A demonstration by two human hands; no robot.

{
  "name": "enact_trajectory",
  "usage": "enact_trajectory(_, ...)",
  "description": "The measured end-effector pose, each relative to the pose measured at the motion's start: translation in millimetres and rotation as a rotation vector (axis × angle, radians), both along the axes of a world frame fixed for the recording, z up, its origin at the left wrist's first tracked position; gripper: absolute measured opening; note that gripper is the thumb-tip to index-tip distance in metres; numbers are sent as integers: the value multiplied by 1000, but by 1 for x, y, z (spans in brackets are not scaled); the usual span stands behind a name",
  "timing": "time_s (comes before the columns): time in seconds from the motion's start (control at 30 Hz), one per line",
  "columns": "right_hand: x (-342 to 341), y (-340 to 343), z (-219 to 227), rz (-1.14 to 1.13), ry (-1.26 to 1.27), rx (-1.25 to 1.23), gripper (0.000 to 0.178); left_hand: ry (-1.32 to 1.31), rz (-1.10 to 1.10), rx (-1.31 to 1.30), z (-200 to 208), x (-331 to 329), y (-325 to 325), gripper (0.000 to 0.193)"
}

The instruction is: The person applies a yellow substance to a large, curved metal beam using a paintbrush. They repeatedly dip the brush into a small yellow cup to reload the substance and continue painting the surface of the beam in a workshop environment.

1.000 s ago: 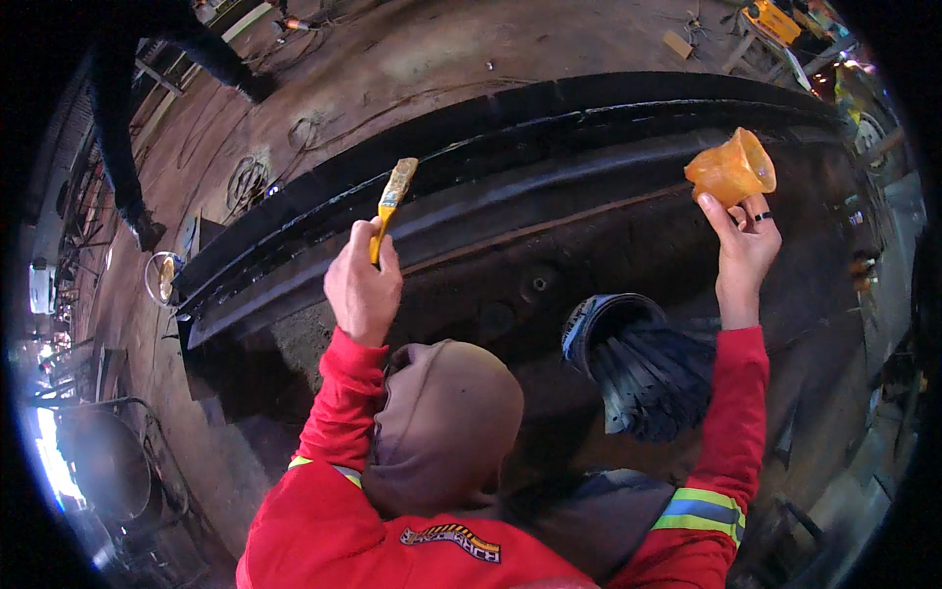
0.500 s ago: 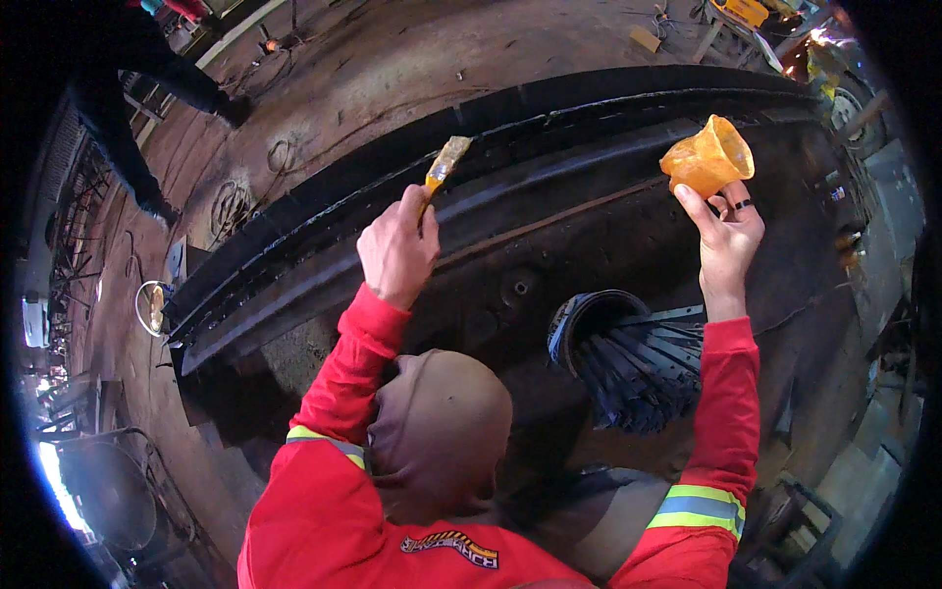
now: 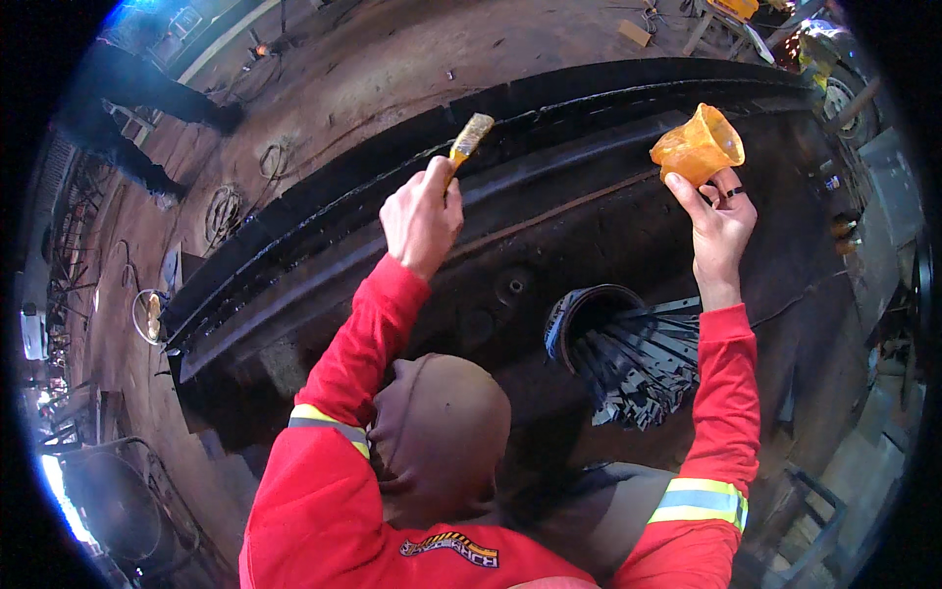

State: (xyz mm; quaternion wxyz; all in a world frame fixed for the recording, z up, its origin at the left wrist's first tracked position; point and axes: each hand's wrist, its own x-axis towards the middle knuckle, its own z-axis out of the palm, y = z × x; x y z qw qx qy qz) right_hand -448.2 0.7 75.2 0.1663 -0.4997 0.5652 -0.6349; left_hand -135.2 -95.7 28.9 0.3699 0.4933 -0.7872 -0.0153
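Observation:
My left hand (image 3: 422,218) is closed round the handle of a paintbrush (image 3: 472,138), its pale, stained bristles pointing up over a long dark metal beam (image 3: 549,157). Off to the right, my right hand (image 3: 724,221) grips an orange translucent cup (image 3: 699,147) from below, fingers and thumb against its side. The cup is tilted with its wide mouth facing up and right; what it contains cannot be made out. Brush and cup are apart. Whether the bristles touch the beam is hard to tell.
Below my right hand lies a round drum (image 3: 559,329) with many flat metal strips (image 3: 643,368) spilling from its mouth. Another person's dark-clad legs (image 3: 128,137) stand at the far left, near coiled cable (image 3: 224,214) on the floor. A wheel (image 3: 846,106) sits at the far right.
My left hand has moved right and slightly up with the paintbrush. My right hand and the cup have shifted slightly left and up.

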Motion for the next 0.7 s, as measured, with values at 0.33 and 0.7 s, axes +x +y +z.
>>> enact_trajectory(0.33,-2,2,3,-26,23,-7,38,163,-21,156,-1,-11,11,17)
enact_trajectory(0.7,-3,1,3,-19,23,-27,37,660,-49,629,-24,-9,12,20)
